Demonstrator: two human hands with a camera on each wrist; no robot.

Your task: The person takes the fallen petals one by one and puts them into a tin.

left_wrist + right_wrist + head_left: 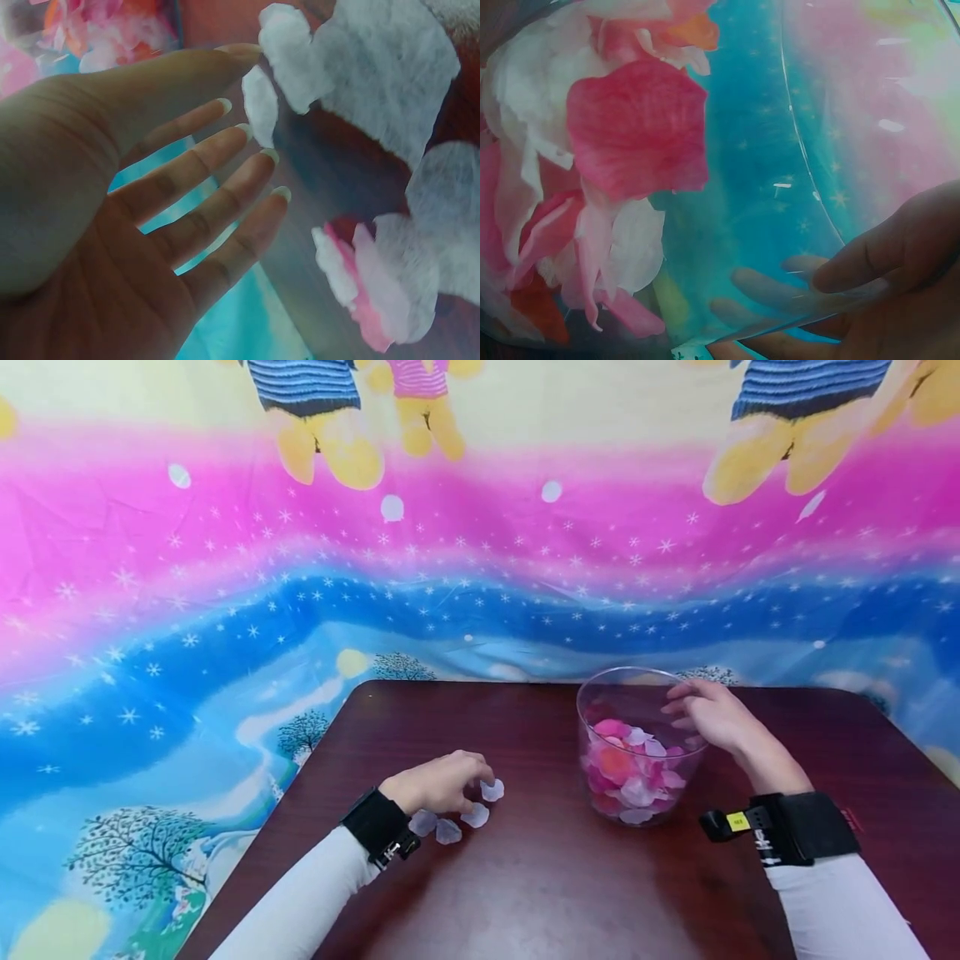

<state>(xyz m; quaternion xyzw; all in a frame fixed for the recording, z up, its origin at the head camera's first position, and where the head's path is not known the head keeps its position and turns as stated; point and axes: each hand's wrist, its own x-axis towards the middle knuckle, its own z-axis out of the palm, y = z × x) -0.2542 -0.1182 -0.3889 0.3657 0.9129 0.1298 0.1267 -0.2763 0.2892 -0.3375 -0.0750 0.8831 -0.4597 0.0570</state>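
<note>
A clear plastic bucket (641,752) on the table holds pink, white and orange artificial petals (615,764). My right hand (716,718) holds the bucket's right rim. In the right wrist view, its thumb (862,262) lies at the rim and its fingers show blurred through the clear wall, with a deep pink petal (641,131) inside. Over the table to the left, my left hand (442,781) is just above several loose white petals (448,832). In the left wrist view its fingers are spread and relaxed, with the thumb tip close to a small white petal (260,105).
The dark reddish-brown table (555,893) runs back to a colourful cloth backdrop (480,543) printed with snowflakes, trees and bears. Another cluster of white and pink petals (379,277) shows in the left wrist view. Black straps (806,827) circle both wrists.
</note>
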